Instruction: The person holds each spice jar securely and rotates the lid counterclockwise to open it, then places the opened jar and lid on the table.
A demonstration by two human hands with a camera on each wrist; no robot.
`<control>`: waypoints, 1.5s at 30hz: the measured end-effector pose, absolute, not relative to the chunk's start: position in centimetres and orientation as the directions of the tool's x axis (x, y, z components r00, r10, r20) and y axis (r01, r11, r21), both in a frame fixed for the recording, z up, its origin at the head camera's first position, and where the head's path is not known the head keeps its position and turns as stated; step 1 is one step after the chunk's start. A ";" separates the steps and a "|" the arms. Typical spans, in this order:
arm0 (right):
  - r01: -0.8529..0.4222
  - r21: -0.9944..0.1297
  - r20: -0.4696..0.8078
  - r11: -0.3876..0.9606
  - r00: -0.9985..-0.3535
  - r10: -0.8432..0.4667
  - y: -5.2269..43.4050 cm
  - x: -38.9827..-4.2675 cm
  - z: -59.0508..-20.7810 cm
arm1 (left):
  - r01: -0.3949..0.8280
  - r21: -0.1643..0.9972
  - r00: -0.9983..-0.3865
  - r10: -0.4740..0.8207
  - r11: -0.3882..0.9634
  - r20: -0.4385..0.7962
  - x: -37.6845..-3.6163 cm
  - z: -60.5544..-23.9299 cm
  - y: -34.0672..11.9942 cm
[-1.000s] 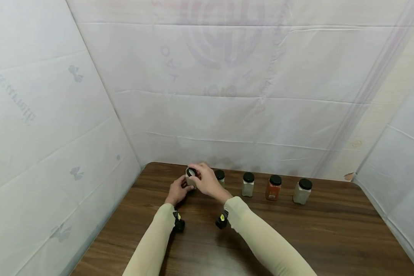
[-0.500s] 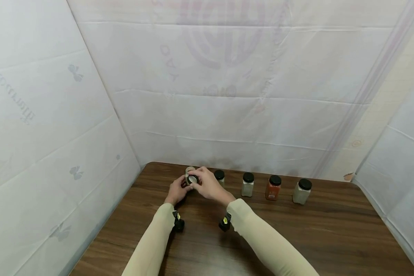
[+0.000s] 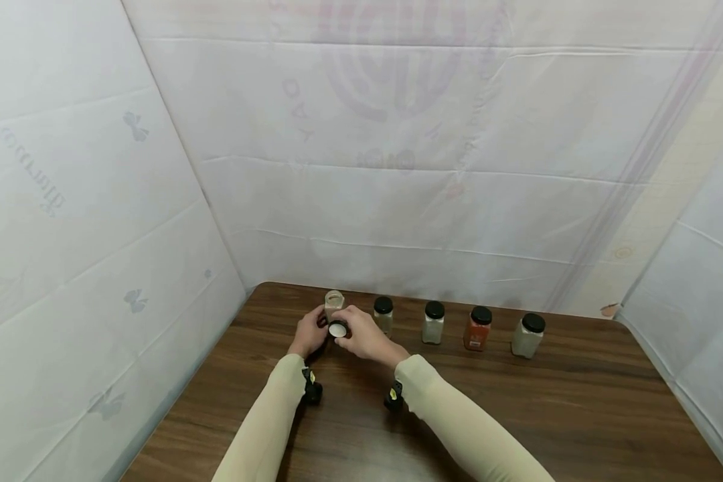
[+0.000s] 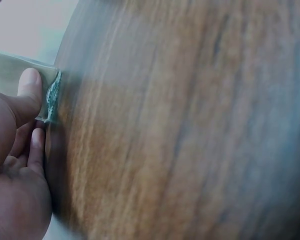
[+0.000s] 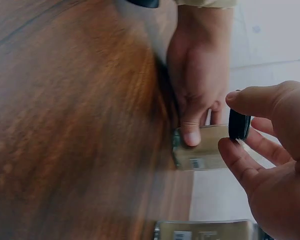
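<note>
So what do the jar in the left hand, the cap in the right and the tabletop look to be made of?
The open jar: clear glass or plastic, cannot tell which; pale powder shows through its wall. The cap: probably black plastic, with a white liner facing the head camera. The tabletop: dark wood-grain, smooth, likely laminate. The left hand grips the jar; the right hand pinches the cap.
</note>
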State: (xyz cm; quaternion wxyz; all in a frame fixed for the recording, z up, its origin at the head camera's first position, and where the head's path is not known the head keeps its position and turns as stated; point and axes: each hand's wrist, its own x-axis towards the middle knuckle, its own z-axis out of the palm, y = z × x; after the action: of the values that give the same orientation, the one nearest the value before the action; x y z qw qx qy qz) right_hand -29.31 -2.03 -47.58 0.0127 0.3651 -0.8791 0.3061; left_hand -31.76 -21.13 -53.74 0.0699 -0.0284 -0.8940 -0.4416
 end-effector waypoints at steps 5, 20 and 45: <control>-0.639 -0.515 0.210 0.571 -0.740 -0.639 -2.1 -29.1 -48.3 | 0.075 0.805 -0.994 -0.016 0.589 0.105 -31.7 -53.6 -21.0; -0.609 -0.537 0.153 0.584 -0.751 -0.643 -2.2 -29.2 -49.6 | 0.044 0.830 -0.997 -0.027 0.556 0.071 -31.8 -53.6 -21.0; -0.579 -0.581 0.140 0.573 -0.764 -0.630 -3.1 -29.7 -50.7 | 0.035 0.820 -0.997 -0.038 0.572 0.070 -31.7 -53.4 -21.1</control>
State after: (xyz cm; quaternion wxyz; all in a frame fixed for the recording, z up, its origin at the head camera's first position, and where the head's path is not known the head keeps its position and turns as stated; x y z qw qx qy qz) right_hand -29.71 -3.06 -50.69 -0.0410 0.3412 -0.8858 0.3120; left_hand -31.72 -21.10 -53.39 0.0398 0.0009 -0.8856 -0.4628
